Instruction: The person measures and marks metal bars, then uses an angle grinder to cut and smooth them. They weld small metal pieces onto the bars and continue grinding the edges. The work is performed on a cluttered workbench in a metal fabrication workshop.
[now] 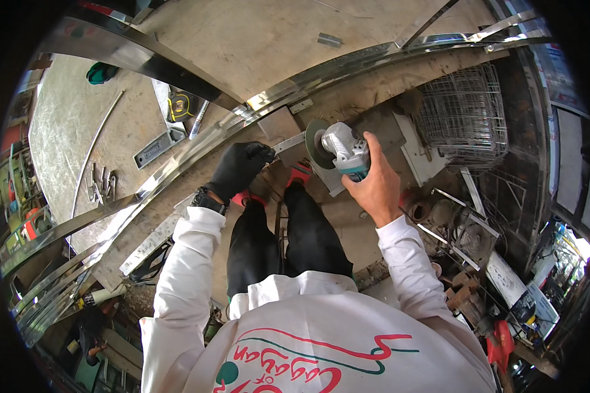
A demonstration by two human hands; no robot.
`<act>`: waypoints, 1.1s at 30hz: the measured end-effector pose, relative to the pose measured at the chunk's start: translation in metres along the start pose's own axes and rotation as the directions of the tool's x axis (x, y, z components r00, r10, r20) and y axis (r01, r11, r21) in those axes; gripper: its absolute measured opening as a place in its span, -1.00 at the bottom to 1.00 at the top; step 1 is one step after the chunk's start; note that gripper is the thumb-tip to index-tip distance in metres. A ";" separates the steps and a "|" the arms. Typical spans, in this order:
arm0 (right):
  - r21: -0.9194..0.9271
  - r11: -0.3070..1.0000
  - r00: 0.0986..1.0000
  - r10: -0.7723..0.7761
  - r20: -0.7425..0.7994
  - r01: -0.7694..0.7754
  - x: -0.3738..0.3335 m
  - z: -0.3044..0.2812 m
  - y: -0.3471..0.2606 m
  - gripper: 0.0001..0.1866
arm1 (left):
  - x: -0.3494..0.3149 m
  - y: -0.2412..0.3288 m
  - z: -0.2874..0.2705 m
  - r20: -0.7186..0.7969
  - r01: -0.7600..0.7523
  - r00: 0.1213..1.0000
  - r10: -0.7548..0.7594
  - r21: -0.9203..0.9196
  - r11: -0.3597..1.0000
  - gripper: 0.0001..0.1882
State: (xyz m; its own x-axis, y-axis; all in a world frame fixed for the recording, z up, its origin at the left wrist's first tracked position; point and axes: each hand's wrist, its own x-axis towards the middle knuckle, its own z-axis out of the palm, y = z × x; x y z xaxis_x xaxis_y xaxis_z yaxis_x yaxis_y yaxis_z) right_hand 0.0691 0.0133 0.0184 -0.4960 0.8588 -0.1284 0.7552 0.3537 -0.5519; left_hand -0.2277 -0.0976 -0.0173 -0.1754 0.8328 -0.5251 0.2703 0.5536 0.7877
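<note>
Messy metal workshop, with a big tan work surface (275, 33) up top and a shiny metal frame (337, 71) running across it in a fisheye curve. Left hand (238, 171), in a black glove with a watch (208, 198) on the wrist, has its fingers curled in tight on the near end of a thin metal strip (290, 143). Right hand (380, 187) is bare and wrapped around the body of an angle grinder (345, 152). Its cutting disc (316, 144) sits right at the strip's other end, out in front of the knees; can't tell if they're actually touching. Off to the left on the surface: a black and yellow tape measure (179, 106), a metal square (158, 150) and a little bunch of metal hooks (100, 185). Over on the right there's a wire basket (464, 111).
</note>
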 end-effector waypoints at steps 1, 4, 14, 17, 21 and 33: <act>-0.040 0.999 1.000 -0.009 -0.016 0.009 -0.005 0.000 0.001 0.10 | 0.002 -0.002 0.000 0.004 -0.028 1.000 0.028 -0.029 0.999 -0.72; -0.056 0.998 0.999 0.027 0.024 -0.025 -0.018 -0.001 0.001 0.06 | 0.004 -0.010 0.000 0.018 -0.043 0.999 0.045 -0.111 0.993 -0.73; 0.017 0.999 0.999 0.034 -0.020 -0.034 -0.018 0.000 0.002 0.05 | 0.009 -0.018 -0.002 0.043 -0.012 0.999 0.014 -0.047 0.999 -0.74; 0.080 0.997 1.000 -0.003 -0.013 0.004 -0.019 0.007 0.009 0.03 | -0.001 -0.014 0.003 -0.049 -0.067 0.997 0.065 -0.033 0.997 -0.75; 0.170 0.969 0.983 0.166 0.078 -0.177 -0.022 -0.002 0.013 0.00 | -0.018 0.010 0.011 -0.155 -0.097 0.979 0.134 0.224 0.970 -0.76; 0.161 0.969 0.982 0.182 0.050 -0.188 -0.019 0.011 -0.007 0.01 | -0.021 0.004 0.016 -0.222 -0.174 0.943 0.249 0.308 0.935 -0.78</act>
State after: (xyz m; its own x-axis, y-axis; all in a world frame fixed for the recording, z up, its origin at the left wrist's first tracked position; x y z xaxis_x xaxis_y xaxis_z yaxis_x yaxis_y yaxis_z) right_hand 0.0688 -0.0094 0.0159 -0.3706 0.8894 -0.2677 0.7560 0.1214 -0.6432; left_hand -0.2076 -0.1129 -0.0079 -0.3079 0.9238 -0.2276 0.5752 0.3712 0.7289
